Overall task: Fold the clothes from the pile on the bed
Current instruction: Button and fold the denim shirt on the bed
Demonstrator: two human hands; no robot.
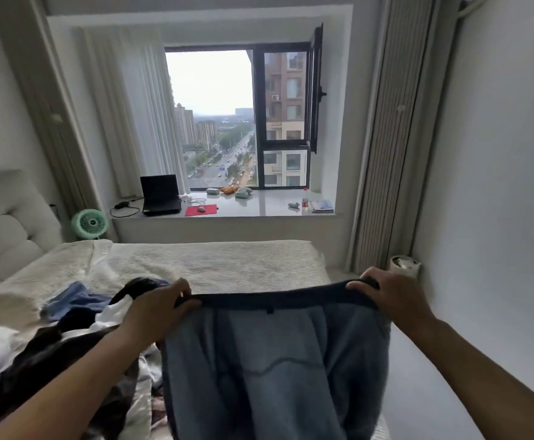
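I hold the blue pants [275,360] up at six o'clock over the bed [211,265], my left hand [159,308] and right hand [386,296] each pinching a waistband end, stretched taut so the legs hang straight for folding. The pile [69,319] waits at nine o'clock.

**Layout around the bed**

The bed [215,265] fills the middle. A pile of clothes [78,315] lies on its left part. The headboard [8,223] stands at its left end. Behind the bed runs the window sill [259,208], with a laptop [160,194] on it. A fan [90,223] stands between headboard and sill. A bin [403,265] sits right of the bed.
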